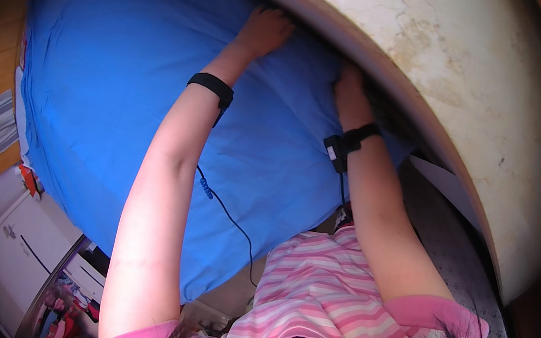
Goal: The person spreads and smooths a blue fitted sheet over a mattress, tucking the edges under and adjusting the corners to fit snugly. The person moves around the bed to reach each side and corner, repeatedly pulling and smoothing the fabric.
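We see the blue bed sheet (115, 71) spread wide in front of the wearer, its far edge running into the dark strip below the stained cream wall (463, 130). Main risk, we'd say: a one-sided pull there drags the sheet askew and bunches it, since soft creases already run out from between the hands. Second risk: the thin black cable (233, 220) with its blue coil (206, 188) trails over the sheet near the left forearm and could snag if that arm sweeps sideways. Third: knuckles could scrape the wall, because both hands work right up against that tight, shadowed strip. Pose: both arms reach forward, the left stretched long and nearly straight, the right angled inward and ending nearer the body. Left hand (267, 31) is palm down at the sheet's far edge, fingers bent; we can't tell if they pinch cloth. Right hand (350, 88) sits half in shadow beside the wall, well apart from the left; fingertips hidden, so grip can't be told. Black wrist straps (211, 85) on both arms, small black box (335, 153) on the right one.
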Demonstrator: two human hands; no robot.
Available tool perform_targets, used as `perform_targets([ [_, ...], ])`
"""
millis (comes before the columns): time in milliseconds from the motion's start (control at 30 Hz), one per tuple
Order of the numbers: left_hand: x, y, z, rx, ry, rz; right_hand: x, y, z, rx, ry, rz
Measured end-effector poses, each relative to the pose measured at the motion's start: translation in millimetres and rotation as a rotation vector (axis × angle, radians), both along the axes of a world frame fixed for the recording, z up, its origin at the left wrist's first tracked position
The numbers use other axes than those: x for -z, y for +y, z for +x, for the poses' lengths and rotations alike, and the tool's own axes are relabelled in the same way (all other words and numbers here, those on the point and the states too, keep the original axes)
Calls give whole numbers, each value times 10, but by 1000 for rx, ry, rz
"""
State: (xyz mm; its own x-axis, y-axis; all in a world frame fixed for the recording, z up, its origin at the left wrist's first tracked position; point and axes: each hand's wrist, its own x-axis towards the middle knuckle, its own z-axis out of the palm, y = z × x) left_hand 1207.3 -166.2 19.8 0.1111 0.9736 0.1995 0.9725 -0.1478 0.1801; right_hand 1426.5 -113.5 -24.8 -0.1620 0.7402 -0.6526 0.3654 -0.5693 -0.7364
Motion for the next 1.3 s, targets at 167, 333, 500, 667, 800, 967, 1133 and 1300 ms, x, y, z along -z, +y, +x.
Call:
perform_targets([
  [167, 41, 15, 47, 30, 120, -80, -333, 253, 773, -310, 82, -308],
  [333, 68, -69, 171, -65, 22, -160, -468, -129, 1786, -192, 71, -480],
  [500, 113, -74, 105, 107, 32, -188, -255, -376, 2115, -25, 21, -445],
  [667, 34, -54, 363, 72, 43, -353, -23, -251, 2170, 113, -55, -286],
  [800, -138, -38, 822, 116, -332, -234, 221, -164, 2064, 210, -180, -85],
  [967, -109, 253, 1071, 153, -33, -633, 428, -67, 1999, 241, -195, -23],
  [1133, 218, 392, 1257, 24, 100, -655, 454, 29, 2049, 171, -174, -47],
  [1300, 508, 469, 1374, -91, 35, -608, 76, 19, 2173, -17, -157, -10],
])
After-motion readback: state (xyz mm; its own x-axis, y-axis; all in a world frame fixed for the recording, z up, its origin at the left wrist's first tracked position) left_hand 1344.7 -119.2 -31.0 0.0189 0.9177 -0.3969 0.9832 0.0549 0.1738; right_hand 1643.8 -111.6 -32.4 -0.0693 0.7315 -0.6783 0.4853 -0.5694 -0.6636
